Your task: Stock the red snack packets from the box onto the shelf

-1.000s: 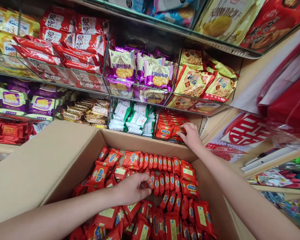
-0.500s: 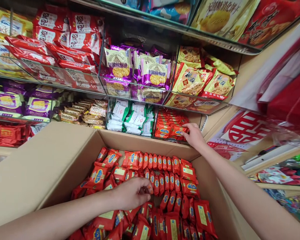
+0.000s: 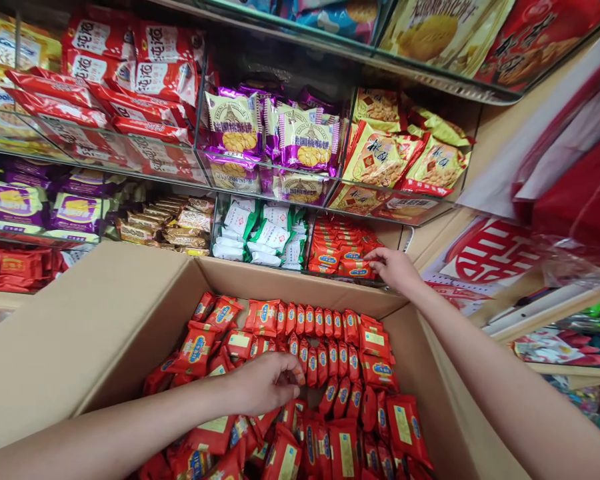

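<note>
The right hand [image 3: 395, 267] has drawn slightly to its own right over the last second. Its fingertips, which lay across the front of the bin [image 3: 311, 240], now meet only the right end of a bin pack [image 3: 354, 268], so more of the front pair shows. That pack lies label outward just left of the fingertips, another close above it, with more rows of the same red wrappers behind. This suggests the bin pack is resting on its own rather than hanging from the fingers, but whether they pinch it or merely touch it cannot be told.

The left hand [image 3: 270, 383] has barely moved. It hangs over the box [image 3: 260, 280], fingers curled in and thumb below; the palm is hidden, so whether it grasps anything cannot be told. Box packs [image 3: 345, 450] lie all around and beneath it: upright in tight rows to its right, looser and flatter to its left and nearer the body.

Around the right grip, green packs [image 3: 273, 235] sit to the left beyond the divider, yellow packs [image 3: 377, 160] on the shelf above, and a red sign [image 3: 497, 247] to the right.
</note>
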Available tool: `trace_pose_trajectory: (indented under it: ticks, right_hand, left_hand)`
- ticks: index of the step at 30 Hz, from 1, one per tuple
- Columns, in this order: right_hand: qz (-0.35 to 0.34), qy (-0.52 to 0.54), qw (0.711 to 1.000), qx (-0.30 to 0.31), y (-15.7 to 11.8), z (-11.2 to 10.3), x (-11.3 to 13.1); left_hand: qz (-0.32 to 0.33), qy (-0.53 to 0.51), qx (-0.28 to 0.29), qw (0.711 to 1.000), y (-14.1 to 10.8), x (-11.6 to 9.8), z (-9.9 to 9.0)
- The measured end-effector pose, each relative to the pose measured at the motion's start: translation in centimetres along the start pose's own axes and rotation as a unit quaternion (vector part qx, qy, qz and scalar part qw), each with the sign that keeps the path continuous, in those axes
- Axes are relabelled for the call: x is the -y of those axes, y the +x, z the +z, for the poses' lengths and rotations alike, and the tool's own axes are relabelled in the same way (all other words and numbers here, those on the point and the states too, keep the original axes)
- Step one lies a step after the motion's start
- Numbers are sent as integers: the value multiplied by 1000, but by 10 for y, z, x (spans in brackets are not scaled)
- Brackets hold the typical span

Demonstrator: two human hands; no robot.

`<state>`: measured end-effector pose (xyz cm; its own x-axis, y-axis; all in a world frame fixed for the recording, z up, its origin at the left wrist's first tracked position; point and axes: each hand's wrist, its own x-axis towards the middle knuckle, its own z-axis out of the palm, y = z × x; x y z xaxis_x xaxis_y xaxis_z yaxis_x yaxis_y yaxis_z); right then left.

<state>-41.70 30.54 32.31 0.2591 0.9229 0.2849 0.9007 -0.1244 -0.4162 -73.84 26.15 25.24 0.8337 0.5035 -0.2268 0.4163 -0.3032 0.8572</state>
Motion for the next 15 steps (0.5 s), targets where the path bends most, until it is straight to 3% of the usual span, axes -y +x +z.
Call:
trace_pose_trajectory:
  ticks: [5, 11, 15]
  right_hand:
    - [-4, -21, 999, 37, 9, 10, -7]
    - [-32, -78, 993, 87, 11, 3, -3]
    - [-46, -115, 988, 87, 12, -4, 6]
  left_hand:
    - [-5, 21, 5, 1000, -1, 0, -2]
    - [-2, 40, 11, 999, -2, 1, 3]
    - [-7, 60, 18, 998, -3, 0, 2]
